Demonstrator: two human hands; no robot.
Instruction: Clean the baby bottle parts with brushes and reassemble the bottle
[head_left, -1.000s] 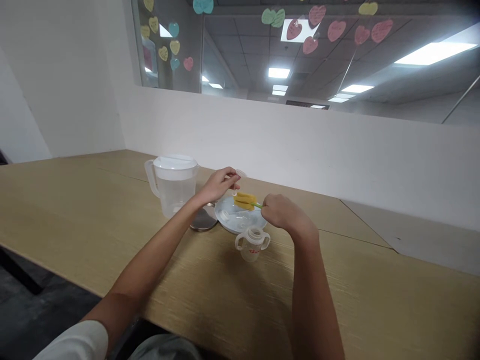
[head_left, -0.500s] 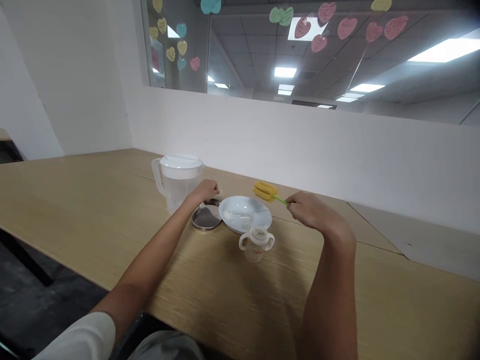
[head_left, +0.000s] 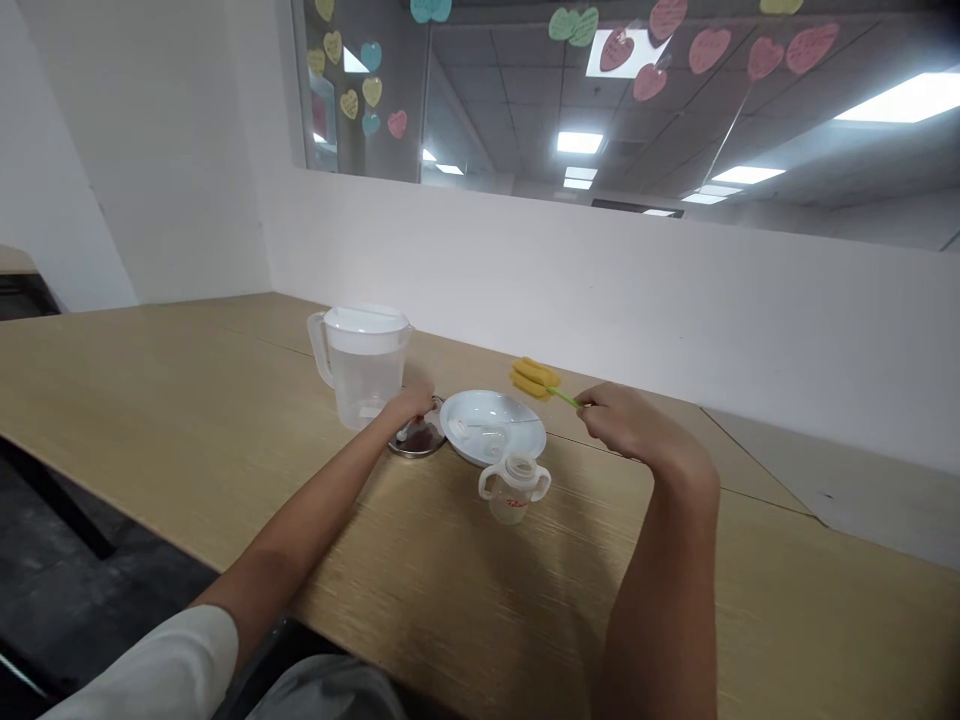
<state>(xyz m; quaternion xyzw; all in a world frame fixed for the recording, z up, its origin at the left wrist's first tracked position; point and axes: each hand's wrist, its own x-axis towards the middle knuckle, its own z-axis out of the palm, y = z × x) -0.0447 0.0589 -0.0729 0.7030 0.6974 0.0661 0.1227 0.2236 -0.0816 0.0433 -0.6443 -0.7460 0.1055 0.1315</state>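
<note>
My right hand [head_left: 616, 418] is closed round the thin green handle of a bottle brush with a yellow sponge head [head_left: 534, 378], held up beyond the bowl. My left hand [head_left: 415, 402], partly blurred, is low over a round metal tray [head_left: 421, 446] with its fingers curled; what they hold is hidden. A small white piece [head_left: 406, 431] shows on the tray by the wrist. Right of the tray is a white bowl [head_left: 531, 437] with clear and whitish parts inside. In front of it, a clear two-handled baby bottle [head_left: 511, 497] with red lettering stands upright, uncapped.
A lidded plastic pitcher [head_left: 366, 375] with water in it stands behind my left hand. The wooden table [head_left: 390, 580] runs back to a white wall [head_left: 480, 265]. Above that is a window with heart-shaped notes [head_left: 709, 50].
My left hand has come down closer to the metal tray. The bottle brush stays in my right hand, nearly still. The whole view has shifted slightly.
</note>
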